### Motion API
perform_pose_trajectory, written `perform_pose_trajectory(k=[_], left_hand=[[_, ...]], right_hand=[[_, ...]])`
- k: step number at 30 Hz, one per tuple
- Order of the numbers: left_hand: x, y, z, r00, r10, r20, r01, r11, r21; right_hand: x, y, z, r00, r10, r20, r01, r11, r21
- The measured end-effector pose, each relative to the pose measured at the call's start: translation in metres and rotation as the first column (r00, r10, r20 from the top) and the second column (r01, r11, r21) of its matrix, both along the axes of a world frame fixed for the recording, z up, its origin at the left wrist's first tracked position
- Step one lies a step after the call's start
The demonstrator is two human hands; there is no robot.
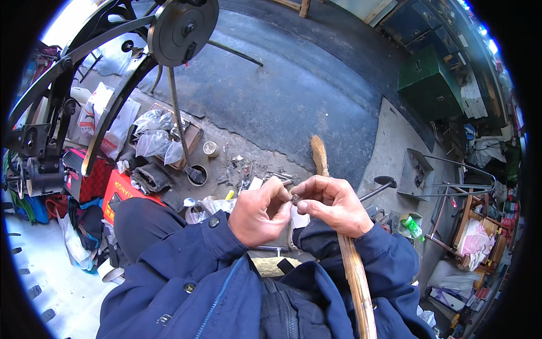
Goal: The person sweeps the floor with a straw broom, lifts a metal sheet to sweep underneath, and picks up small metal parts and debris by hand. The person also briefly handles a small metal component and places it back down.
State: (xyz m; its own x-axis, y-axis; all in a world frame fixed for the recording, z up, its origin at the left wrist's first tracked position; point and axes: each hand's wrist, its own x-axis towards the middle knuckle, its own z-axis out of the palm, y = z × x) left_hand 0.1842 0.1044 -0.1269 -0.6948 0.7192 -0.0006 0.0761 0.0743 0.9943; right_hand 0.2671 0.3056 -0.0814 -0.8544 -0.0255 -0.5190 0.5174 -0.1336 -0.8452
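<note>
Round black machine wheel [179,35], clear plastic bags [153,144], red box [125,185], green cabinet [426,83], metal dustpan [412,178], green bottle [413,227]

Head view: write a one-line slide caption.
The right hand pinches a small dark piece beside the left hand, a wooden stick passing beneath the right.

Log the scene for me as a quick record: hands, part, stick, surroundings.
Left hand: fingers curled, tips close to the small part; contact unclear
Right hand: thumb and fingertips pinching the small part
Small part: dark, mostly hidden by fingers, type unclear
Stick: wooden, passes beneath the right hand, far end beyond it
Left side: black machine with a round wheel; red box below it
Right side: green bottle
</note>
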Motion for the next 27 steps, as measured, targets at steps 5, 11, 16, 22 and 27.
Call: perform_pose_trajectory(k=[5, 11, 16, 22, 27], left_hand=[[0.001, 0.002, 0.003, 1.0, 0.005, 0.002, -0.005, 1.0, -0.027], [0.002, 0.003, 0.006, 0.999, 0.014, -0.049, -0.017, 0.998, -0.054], [0.003, 0.003, 0.007, 1.0, -0.001, -0.012, 0.0, 0.999, -0.053], [0.005, 0.004, 0.006, 1.0, -0.003, 0.003, 0.003, 1.0, -0.028], [0.003, 0.001, 0.006, 0.999, 0.009, -0.053, -0.011, 0.999, -0.036]], right_hand=[[-0.002, 0.0, -0.001, 1.0, 0.026, 0.003, -0.026, 0.999, 0.021], [-0.003, -0.001, -0.002, 1.0, 0.015, 0.016, -0.016, 0.999, 0.034], [-0.003, -0.004, -0.002, 0.999, -0.047, 0.014, 0.046, 0.998, 0.045], [-0.003, 0.002, -0.004, 0.993, -0.069, 0.098, 0.076, 0.995, -0.071], [-0.002, 0.007, -0.008, 0.993, -0.093, 0.074, 0.103, 0.985, -0.137]])
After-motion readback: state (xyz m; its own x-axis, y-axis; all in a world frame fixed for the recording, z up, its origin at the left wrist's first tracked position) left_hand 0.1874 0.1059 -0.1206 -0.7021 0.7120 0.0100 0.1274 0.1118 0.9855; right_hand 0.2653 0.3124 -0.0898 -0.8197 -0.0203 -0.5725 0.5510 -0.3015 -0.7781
